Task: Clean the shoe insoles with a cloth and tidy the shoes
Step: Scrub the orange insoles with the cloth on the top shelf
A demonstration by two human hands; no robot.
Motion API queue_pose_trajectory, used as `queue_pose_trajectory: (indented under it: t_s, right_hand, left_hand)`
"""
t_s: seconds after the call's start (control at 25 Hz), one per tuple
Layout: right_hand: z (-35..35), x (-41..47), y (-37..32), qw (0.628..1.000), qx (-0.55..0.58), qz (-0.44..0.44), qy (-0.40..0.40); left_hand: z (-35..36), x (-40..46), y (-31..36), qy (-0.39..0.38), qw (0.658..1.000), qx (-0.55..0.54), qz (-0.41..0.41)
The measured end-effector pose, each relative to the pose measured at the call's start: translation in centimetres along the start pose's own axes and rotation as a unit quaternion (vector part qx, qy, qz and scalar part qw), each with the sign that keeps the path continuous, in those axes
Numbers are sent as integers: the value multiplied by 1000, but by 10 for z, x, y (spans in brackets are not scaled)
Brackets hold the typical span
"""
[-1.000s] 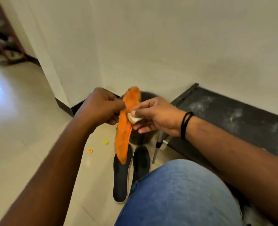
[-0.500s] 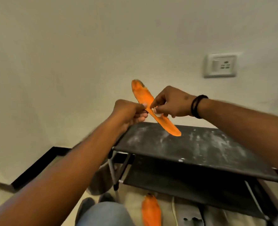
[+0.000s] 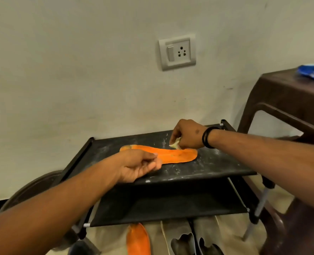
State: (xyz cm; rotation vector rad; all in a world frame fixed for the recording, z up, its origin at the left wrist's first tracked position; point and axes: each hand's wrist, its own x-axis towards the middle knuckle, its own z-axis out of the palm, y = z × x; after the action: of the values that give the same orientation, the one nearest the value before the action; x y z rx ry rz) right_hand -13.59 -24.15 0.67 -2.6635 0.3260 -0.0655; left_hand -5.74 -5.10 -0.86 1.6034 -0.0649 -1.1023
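An orange insole (image 3: 172, 155) lies flat on the dusty top shelf of a black shoe rack (image 3: 204, 168). My left hand (image 3: 139, 165) rests at the insole's left end, fingers loosely curled, touching its edge. My right hand (image 3: 186, 134) is closed on a small pale cloth (image 3: 175, 144) just behind the insole's right end. A second orange insole (image 3: 137, 240) lies on the floor below the rack, beside a pair of beige shoes (image 3: 194, 238).
A brown plastic stool (image 3: 285, 107) stands at the right with a blue packet (image 3: 312, 71) on top. A wall socket (image 3: 177, 52) sits above the rack. A round dark bin (image 3: 34, 186) is at the rack's left side.
The insole was held in the air between both hands; it now lies flat on the rack's top shelf. The view swung right from the floor corner to the rack.
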Motion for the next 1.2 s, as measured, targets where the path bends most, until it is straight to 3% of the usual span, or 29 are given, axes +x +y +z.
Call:
queue_pose_trajectory:
  t_s: [0.08,0.2,0.28,0.36,0.52,0.72,0.84,0.96,1.12,1.2]
  right_hand:
    - [6,0,12,1000,0,8,16]
    - [10,3,17,999,-5,18,49]
    - [14,5,16,998,-9,17,58]
    - [23,7,14,998,-31,11,61]
    - [31,12,3,994,-66,-7,83]
    - [25,20,-6,987,-28,-21,157]
    - [16,25,-9,985,-43,-50,162]
    - [6,34,-12,982,-97,-111,119]
    - [12,53,-14,979,-160,-123,33]
    - [23,55,-9,979,-157,-121,53]
  left_hand:
    - [-9,6,10,20,976,167,138]
    - [-14,24,27,69,816,445,362]
    - [-16,40,29,7,740,571,354]
    - [-16,58,27,-34,700,643,308]
    - [-22,76,22,-25,701,621,349]
    - [-30,69,29,106,622,688,357]
    - [-36,58,37,139,643,696,290]
    - [-43,55,27,101,686,648,313]
    - [-47,68,-4,87,680,652,325]
    - [-45,75,-6,103,694,632,329]
